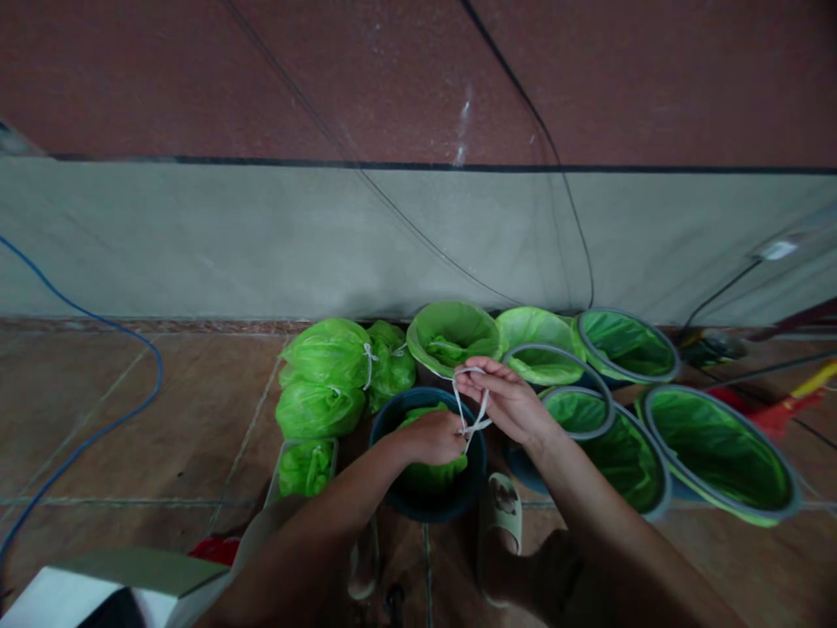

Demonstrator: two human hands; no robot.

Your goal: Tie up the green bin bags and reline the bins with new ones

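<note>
My left hand is closed over the gathered top of a green plastic bag that sits inside a dark blue bin. It pinches the white drawstring where the cord leaves the bag. My right hand is just right of it, fingers curled around a loop of the same drawstring, pulling it up and away from the bin. Both hands are over the bin's rim.
Three tied green bags lie left of the bin against the grey wall. Several bins lined with green bags stand to the right. A sandalled foot is below the bin. A blue cable runs over the tiled floor at left.
</note>
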